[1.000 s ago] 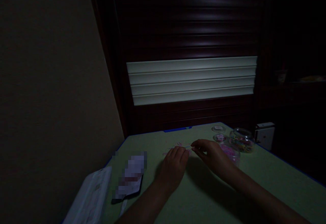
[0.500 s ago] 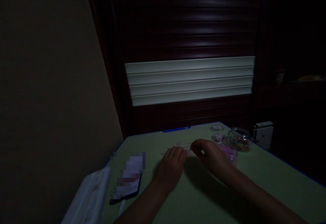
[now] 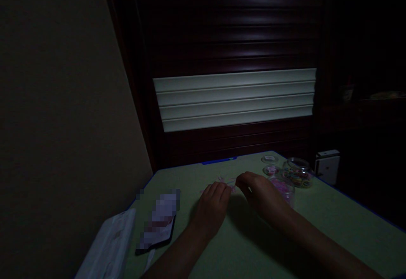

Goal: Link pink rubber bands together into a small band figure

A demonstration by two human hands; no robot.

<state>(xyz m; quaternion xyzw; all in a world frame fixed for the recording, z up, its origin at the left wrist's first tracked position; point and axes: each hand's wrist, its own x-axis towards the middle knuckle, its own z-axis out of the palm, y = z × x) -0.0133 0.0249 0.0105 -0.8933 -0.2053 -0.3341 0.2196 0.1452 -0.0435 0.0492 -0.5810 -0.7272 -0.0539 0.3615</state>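
Near the middle of the green table (image 3: 241,245), my left hand (image 3: 215,200) is closed, fingers curled together and pointing down over small pinkish pieces (image 3: 234,189). Close to its right, my right hand (image 3: 255,188) makes a pinch with thumb and forefinger. A thin pale strand (image 3: 231,182) shows in the gap between both hands; what the fingertips hold is too dark and small to make out. Just behind lies a small pink loop (image 3: 221,178). Beside my right wrist stands a clear tub of pink bits (image 3: 285,189), partly hidden by it.
At the right back are a clear jar of colourful bands (image 3: 297,175), a small round container (image 3: 271,170) and a clear lid (image 3: 269,159). A phone-like device (image 3: 160,222) with a blurred screen and a white case (image 3: 108,245) lie at left. A wall borders the left side.
My right hand has shifted very slightly while keeping its pinch. The left hand stays nearly in place. The whole view has drifted a little.
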